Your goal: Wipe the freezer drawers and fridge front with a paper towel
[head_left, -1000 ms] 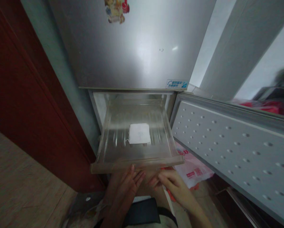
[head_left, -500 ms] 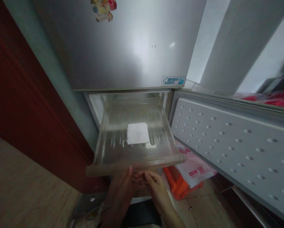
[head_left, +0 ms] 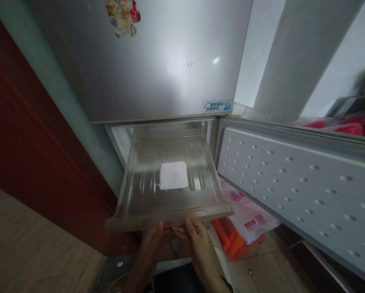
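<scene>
A clear plastic freezer drawer (head_left: 170, 220) is pulled out of the fridge's lower compartment. On its ribbed floor lies a flat white square pad (head_left: 173, 176), apparently cloth, with a loose thread at its left corner. My left hand (head_left: 153, 242) is at the lower edge of the drawer front, thumb up and fingers curled inward. Beside it, my right hand (head_left: 199, 242) has its thumb and fingers pressed together, tips close to the left hand's. Both thumbs overlap the drawer's lower edge in view. Whatever sits between the fingers, if anything, is hidden.
The freezer door (head_left: 280, 175) stands swung out to the right. Under it are an orange plastic stool or crate (head_left: 231, 240) and a white printed bag (head_left: 252, 215). A dark red door (head_left: 42, 162) borders the left side. The silver upper door (head_left: 158, 61) closes off the top.
Both hands have come up slightly to the drawer front's lower edge, and the left is less blurred. The view has shifted a little. The pad lies unmoved in the drawer.
</scene>
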Tool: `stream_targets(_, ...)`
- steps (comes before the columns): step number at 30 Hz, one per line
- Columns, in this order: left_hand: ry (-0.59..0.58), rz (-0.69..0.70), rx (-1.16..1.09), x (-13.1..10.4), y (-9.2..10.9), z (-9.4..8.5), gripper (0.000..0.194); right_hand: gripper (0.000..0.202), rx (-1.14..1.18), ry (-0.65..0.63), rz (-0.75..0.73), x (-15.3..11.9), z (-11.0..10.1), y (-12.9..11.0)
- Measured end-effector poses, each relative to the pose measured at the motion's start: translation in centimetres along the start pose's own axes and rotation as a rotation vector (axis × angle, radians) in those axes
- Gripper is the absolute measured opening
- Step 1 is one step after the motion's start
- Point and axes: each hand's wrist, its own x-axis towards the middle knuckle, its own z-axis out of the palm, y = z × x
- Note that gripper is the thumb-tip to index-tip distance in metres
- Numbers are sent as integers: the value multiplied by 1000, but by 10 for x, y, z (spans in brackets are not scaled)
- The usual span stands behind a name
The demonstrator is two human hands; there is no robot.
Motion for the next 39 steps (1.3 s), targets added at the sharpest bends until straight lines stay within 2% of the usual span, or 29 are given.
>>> stream_targets(2,-135,34,295,-7,13,-7,52,53,-3,19,-4,-1,0,0)
stream_targets(4,-297,49,625,-18,31,-15,43,52,-9,28,-7,-3,0,0)
stream_targets(6,-486,50,800,-33,56,-19,35,52,-12,23,-7,-5,0,-1)
stream_targets(8,-745,82,797,-47,89,-16,32,52,-12,17,-2,-6,1,-3)
stream_targets(10,-881,129,721,-51,123,-4,32,51,-16,17,8,-7,3,-3)
stream_targets(11,-902,186,718,-48,139,4,31,51,-17,15,9,-7,4,-3)
stream_targets(13,-849,361,772,-28,161,21,28,50,-5,9,4,-7,5,-2)
stream_targets(15,-634,541,1028,4,169,34,24,52,3,5,8,-6,6,-1)
stream_targets(16,-543,648,1176,23,168,38,24,53,5,6,15,-5,6,-1)
stream_targets(18,-466,787,1469,57,160,42,30,56,-1,6,28,-5,5,-1)
stream_targets(21,-407,852,1734,89,145,41,41,57,0,-17,56,-5,6,-3)
stream_targets(25,-304,906,1904,96,134,40,50,58,8,-21,90,-6,8,-6)
stream_targets(28,-273,923,1938,96,133,41,52,58,6,-30,82,-7,10,-7)
stream_targets(35,-231,841,1855,106,138,36,25,59,63,-27,76,-4,8,4)
stream_targets(39,-225,803,1802,108,139,33,23,58,58,-23,79,0,6,12)
